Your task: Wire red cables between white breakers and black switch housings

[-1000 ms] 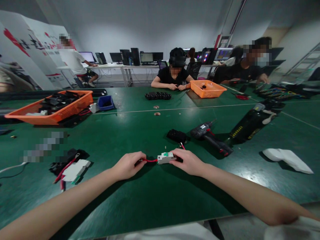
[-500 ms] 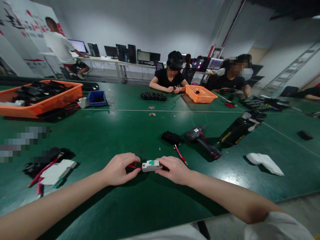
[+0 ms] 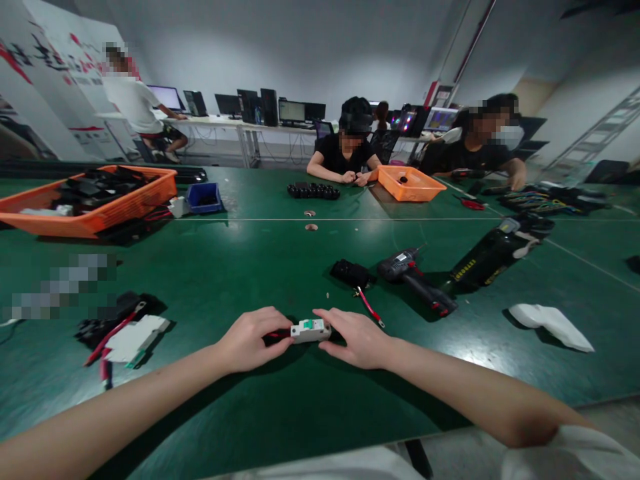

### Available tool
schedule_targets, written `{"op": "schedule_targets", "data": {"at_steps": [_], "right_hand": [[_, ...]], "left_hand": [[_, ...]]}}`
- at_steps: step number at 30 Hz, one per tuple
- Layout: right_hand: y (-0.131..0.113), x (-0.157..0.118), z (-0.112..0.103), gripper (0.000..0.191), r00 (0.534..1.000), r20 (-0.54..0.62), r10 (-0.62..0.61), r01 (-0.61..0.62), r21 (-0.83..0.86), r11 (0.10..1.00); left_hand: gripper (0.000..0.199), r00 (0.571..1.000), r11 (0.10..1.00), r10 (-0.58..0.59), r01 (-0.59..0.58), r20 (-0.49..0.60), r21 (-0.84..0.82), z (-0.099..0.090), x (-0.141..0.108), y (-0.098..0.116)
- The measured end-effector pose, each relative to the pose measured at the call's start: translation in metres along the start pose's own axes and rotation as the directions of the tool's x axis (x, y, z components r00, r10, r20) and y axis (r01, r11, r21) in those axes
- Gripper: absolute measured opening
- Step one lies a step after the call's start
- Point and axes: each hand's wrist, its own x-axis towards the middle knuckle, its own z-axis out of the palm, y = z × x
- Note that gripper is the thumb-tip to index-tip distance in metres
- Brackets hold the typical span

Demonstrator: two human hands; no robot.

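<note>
Grip parted, my right hand (image 3: 357,339) straddled the right end of the white circuit breaker (image 3: 310,331), thumb nearer me, forefinger beyond, over the green bench (image 3: 300,413). Opposite, my left hand (image 3: 250,341) curled around a red cable (image 3: 280,334); whether it clamped, I could not tell.

white breaker (image 3: 310,334): between left grip (image 3: 253,340), right grip (image 3: 359,339) | drill (image 3: 416,281): farther right

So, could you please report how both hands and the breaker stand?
Left hand at left end of breaker, by red wire. Right hand around its other end. Drill farther back, untouched.
</note>
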Motion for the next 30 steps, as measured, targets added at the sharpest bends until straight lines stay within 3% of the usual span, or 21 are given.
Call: {"op": "schedule_targets", "data": {"at_steps": [10, 13, 16, 19, 21, 23, 26, 28, 30], "right_hand": [[0.001, -0.002, -0.005, 0.055, 1.0, 0.008, -0.017, 0.016, 0.062, 0.998], [0.007, -0.005, -0.013, 0.049, 0.998, -0.068, -0.011, 0.014, 0.04, 0.999], [0.025, -0.006, -0.031, 0.04, 0.969, -0.231, 0.083, -0.098, -0.058, 0.993], [0.054, -0.013, -0.056, 0.035, 0.869, -0.44, 0.227, -0.351, -0.225, 0.909], [0.076, -0.022, -0.072, 0.044, 0.773, -0.534, 0.343, -0.564, -0.33, 0.757], [0.095, -0.033, -0.084, 0.063, 0.659, -0.557, 0.505, -0.74, -0.362, 0.567], [0.118, -0.048, -0.093, 0.082, 0.516, -0.352, 0.781, -0.849, -0.335, 0.409], [0.128, -0.053, -0.095, 0.08, 0.504, -0.185, 0.844, -0.834, -0.358, 0.42], [0.135, -0.055, -0.096, 0.073, 0.516, -0.146, 0.844, -0.812, -0.396, 0.429]], "left_hand": [[0.016, 1.0, 0.999, 0.021, -0.022, 0.023, 0.044, 0.0, 0.001, 0.002], [0.017, 0.999, 0.997, 0.034, -0.036, 0.028, 0.065, 0.0, 0.001, 0.001], [0.017, 0.999, 0.997, 0.041, -0.043, 0.03, 0.072, -0.001, 0.001, 0.0], [0.017, 0.998, 0.996, 0.047, -0.049, 0.029, 0.073, -0.001, 0.001, -0.001], [0.017, 0.998, 0.996, 0.054, -0.056, 0.03, 0.071, -0.001, 0.001, -0.001], [0.017, 0.998, 0.996, 0.056, -0.058, 0.031, 0.066, -0.001, 0.0, -0.002], [0.017, 0.998, 0.996, 0.056, -0.058, 0.036, 0.063, -0.001, 0.0, -0.002], [0.017, 0.998, 0.996, 0.059, -0.061, 0.038, 0.064, -0.001, 0.001, -0.002], [0.017, 0.997, 0.996, 0.064, -0.066, 0.036, 0.062, -0.001, 0.001, -0.002]]}}
